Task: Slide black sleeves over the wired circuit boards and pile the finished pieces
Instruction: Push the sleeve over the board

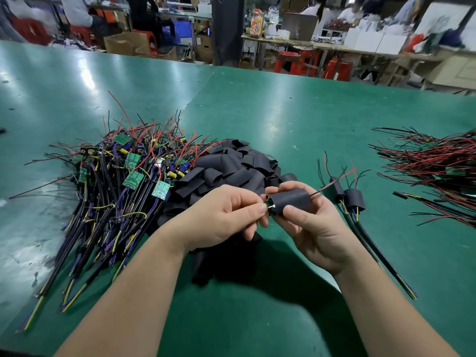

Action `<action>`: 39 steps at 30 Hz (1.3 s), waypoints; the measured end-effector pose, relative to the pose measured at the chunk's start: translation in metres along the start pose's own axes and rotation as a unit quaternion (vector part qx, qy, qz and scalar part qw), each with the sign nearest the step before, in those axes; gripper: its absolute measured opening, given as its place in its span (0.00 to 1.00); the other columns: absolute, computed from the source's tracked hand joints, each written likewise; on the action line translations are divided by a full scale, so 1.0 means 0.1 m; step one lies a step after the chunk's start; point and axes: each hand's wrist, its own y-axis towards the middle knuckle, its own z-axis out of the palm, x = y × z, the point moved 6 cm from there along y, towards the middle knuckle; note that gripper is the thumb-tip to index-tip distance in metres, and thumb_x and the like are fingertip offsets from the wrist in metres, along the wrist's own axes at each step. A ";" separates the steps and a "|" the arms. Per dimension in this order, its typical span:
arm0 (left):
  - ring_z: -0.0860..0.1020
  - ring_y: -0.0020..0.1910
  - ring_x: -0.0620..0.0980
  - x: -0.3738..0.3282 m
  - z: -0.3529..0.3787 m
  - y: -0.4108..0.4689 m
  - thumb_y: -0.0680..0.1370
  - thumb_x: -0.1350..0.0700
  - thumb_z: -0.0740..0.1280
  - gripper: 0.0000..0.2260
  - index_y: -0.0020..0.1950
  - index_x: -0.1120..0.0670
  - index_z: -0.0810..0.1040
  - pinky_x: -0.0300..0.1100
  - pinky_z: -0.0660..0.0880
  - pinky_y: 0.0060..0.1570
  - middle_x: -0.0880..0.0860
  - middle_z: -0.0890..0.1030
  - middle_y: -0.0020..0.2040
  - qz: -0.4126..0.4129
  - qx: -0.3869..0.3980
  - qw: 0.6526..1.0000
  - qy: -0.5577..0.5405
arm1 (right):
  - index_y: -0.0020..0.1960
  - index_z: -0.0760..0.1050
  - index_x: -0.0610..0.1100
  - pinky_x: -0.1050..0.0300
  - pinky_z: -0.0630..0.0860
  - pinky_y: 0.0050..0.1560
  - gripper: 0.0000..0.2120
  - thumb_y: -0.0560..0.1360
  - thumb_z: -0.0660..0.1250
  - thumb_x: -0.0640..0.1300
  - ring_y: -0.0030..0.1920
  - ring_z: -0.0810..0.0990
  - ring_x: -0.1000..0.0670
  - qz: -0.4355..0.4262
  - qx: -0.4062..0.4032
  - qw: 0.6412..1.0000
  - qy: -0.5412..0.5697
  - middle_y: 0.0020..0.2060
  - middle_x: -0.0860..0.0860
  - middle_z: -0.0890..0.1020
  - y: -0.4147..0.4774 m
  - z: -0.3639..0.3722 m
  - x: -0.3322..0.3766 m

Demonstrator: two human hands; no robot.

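Observation:
My right hand grips a black sleeve above the green table. My left hand pinches the end of a circuit board that pokes out of the sleeve's left opening. A red wire comes out of the sleeve's right end. A heap of bare wired boards lies to the left. Loose black sleeves are heaped just beyond my hands. Two sleeved pieces lie to the right of my right hand.
A bundle of red and black wires spreads at the far right of the table. Behind the table are benches, red stools, cardboard boxes and several seated people.

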 end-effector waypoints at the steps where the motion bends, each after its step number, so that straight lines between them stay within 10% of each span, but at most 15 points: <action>1: 0.68 0.25 0.40 0.00 0.00 0.00 0.79 0.53 0.60 0.12 0.39 0.54 0.78 0.30 0.63 0.29 0.46 0.75 0.26 -0.002 0.001 1.000 0.008 | 0.44 0.83 0.45 0.58 0.81 0.45 0.20 0.54 0.83 0.38 0.50 0.84 0.45 -0.006 0.004 1.000 -0.021 0.49 0.42 0.84 0.00 0.00 0.01; 15: 0.70 0.30 0.46 0.05 -0.01 0.01 0.78 0.52 0.60 0.11 0.37 0.50 0.77 0.40 0.65 0.34 0.46 0.75 0.27 -0.007 0.006 0.998 0.068 | 0.40 0.82 0.46 0.56 0.81 0.44 0.23 0.48 0.85 0.46 0.44 0.84 0.46 -0.016 -0.029 0.997 -0.073 0.44 0.41 0.85 0.03 -0.05 -0.06; 32: 0.72 0.21 0.47 0.33 -0.13 0.09 0.81 0.52 0.61 0.14 0.44 0.60 0.80 0.33 0.65 0.22 0.56 0.83 0.32 -0.077 -0.063 0.990 0.096 | 0.63 0.71 0.52 0.58 0.77 0.50 0.20 0.75 0.66 0.35 0.46 0.80 0.53 -0.026 -0.078 0.970 -0.229 0.48 0.49 0.83 0.04 -0.03 -0.16; 39: 0.79 0.27 0.47 0.26 -0.20 0.09 0.72 0.42 0.65 0.20 0.46 0.59 0.81 0.36 0.75 0.25 0.54 0.83 0.33 -0.090 -0.169 0.978 -0.084 | 0.47 0.70 0.38 0.63 0.79 0.31 0.06 0.71 0.65 0.34 0.32 0.83 0.49 -0.005 -0.234 0.966 0.108 0.37 0.40 0.83 0.08 -0.30 0.10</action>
